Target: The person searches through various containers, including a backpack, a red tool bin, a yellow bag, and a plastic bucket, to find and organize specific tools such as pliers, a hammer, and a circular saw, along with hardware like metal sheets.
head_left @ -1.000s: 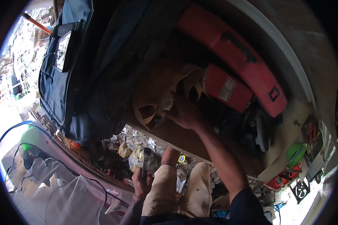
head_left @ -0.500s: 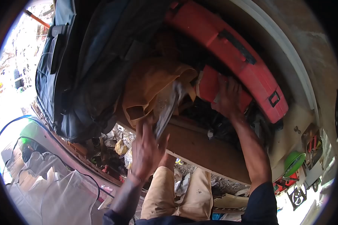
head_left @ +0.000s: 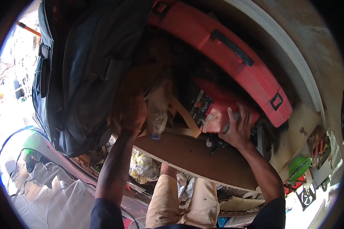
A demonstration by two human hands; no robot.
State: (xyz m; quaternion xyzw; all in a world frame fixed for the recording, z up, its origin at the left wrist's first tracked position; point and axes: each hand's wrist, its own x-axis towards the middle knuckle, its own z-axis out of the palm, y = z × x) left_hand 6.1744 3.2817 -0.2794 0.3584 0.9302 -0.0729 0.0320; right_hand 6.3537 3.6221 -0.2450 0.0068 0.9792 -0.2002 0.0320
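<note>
My right hand (head_left: 239, 124) grips the near end of a red box (head_left: 218, 114), with its fingers spread over the surface. A black panel with small printed pictures shows on the box's left side. My left hand (head_left: 132, 112) reaches into shadow at a brown cloth bag (head_left: 139, 78); its fingers are too dark to make out. Just right of that hand lies a clear plastic bottle (head_left: 158, 112) with a blue cap, pointing towards me. A tan strap (head_left: 183, 116) of the bag runs between the bottle and the red box.
A long red case (head_left: 233, 49) with a black handle curves along the back right. A dark backpack (head_left: 91, 76) stands at the left. In front runs a brown board edge (head_left: 195, 152). A green bowl (head_left: 299, 168) is at the right, and a stuffed plastic bag (head_left: 143, 168) lies below.
My left hand has moved forward from the bag's near edge into the shadow beside it. The red box has shifted and turned under my right hand, showing its printed side. The bottle now points towards me.
</note>
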